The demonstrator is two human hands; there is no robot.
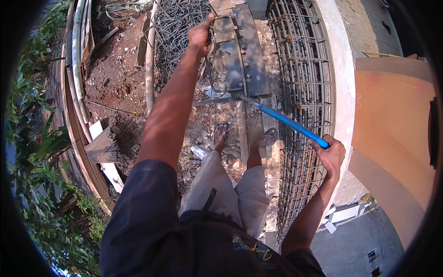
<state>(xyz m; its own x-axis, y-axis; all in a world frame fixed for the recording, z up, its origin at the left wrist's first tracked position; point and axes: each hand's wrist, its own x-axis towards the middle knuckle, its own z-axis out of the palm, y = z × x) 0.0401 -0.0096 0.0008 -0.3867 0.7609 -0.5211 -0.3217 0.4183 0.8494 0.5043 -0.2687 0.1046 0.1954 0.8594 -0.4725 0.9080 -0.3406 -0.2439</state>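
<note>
My right hand (329, 155) is wrapped round the end of a rebar bending bar with a blue sleeve (291, 123). The bar's bare metal tip meets a thin steel rod (242, 60) at the near edge of a dark bending bench (254, 55). The rod is bent into a nearly rectangular stirrup shape and lies among short metal pegs on the bench. At the bench's far left side my left hand (200, 35) is closed round part of that bent rod; its fingertips are partly hidden.
Left of the bench lies a heap of bent steel stirrups (180, 23). A long rebar cage (307, 87) runs along the right, beside a pale wall edge (344, 74). Rubble and a wooden plank (242, 131) lie by my sandalled feet. Bamboo poles (76, 60) stand farther left.
</note>
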